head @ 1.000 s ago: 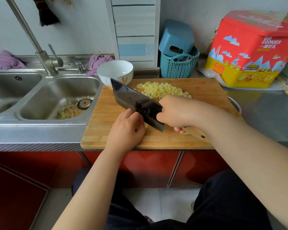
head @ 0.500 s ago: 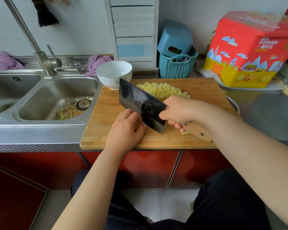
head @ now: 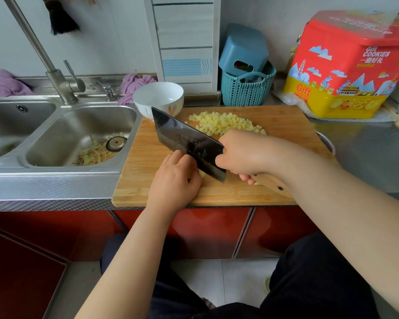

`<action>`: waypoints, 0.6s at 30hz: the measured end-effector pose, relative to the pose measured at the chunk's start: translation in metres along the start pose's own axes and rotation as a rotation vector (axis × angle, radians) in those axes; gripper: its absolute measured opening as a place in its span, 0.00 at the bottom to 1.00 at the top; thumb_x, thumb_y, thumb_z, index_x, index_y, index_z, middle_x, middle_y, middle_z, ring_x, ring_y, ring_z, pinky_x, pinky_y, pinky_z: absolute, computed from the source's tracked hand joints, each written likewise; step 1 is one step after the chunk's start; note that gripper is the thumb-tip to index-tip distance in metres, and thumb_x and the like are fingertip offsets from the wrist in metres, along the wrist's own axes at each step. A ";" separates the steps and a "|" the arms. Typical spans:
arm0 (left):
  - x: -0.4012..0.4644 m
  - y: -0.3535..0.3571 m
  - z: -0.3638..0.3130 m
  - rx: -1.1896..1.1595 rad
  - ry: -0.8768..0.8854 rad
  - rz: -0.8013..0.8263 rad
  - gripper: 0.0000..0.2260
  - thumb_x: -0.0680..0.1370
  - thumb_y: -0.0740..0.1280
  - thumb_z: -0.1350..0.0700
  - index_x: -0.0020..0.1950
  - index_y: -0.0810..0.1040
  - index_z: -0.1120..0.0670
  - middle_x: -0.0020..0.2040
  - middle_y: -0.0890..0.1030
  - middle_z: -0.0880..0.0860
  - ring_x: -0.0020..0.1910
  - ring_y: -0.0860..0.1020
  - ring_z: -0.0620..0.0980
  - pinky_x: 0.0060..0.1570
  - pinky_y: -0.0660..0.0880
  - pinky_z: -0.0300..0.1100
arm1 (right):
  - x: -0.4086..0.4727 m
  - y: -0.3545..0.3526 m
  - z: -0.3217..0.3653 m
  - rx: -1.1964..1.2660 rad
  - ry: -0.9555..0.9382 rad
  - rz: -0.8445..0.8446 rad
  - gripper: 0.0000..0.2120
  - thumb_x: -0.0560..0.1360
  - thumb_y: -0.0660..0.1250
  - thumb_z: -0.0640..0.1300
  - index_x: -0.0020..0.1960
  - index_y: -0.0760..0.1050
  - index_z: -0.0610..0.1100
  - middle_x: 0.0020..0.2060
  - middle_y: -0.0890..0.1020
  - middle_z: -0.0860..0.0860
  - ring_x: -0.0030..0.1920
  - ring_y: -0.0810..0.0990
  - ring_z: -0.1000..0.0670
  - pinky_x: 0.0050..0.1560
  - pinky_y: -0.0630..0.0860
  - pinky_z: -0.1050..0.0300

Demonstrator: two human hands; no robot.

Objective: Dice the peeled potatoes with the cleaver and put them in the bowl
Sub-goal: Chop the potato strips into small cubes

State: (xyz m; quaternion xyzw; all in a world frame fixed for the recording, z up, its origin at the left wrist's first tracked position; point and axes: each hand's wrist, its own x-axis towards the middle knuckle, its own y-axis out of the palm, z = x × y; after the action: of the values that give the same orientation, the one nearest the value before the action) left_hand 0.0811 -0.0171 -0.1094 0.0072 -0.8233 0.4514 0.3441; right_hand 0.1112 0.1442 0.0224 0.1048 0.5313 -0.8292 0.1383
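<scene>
At a kitchen tabletop beside the sink point(head: 78, 132), the right hand point(head: 242, 153) grips the cleaver point(head: 187, 141), the left hand point(head: 173, 178) pinning a potato piece point(head: 202, 173). Dicing seems unfinished; dice point(head: 224, 123) await the bowl point(head: 158, 99).

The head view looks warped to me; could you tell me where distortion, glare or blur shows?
Head view: wide-angle bending curves the cutting board edges; a pale translucent glare patch overlays the cookie tin lid; the left sink basin smears at the frame edge; the cleaver stays sharp.

Right hand point(head: 244, 155) gripping; left hand point(head: 174, 180) curled, knuckles up.
</scene>
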 end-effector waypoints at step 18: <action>-0.002 -0.005 0.001 -0.054 -0.050 -0.002 0.03 0.74 0.69 0.58 0.43 0.76 0.55 0.44 0.72 0.45 0.44 0.69 0.45 0.42 0.66 0.37 | 0.008 -0.002 -0.018 0.134 0.055 -0.030 0.08 0.78 0.59 0.39 0.47 0.72 0.34 0.33 0.77 0.42 0.27 0.74 0.46 0.26 0.74 0.57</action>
State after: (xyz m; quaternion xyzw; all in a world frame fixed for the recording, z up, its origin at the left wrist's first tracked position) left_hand 0.0838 -0.0213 -0.1073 0.0101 -0.8435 0.4284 0.3238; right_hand 0.1038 0.1604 0.0137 0.1289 0.4796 -0.8617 0.1039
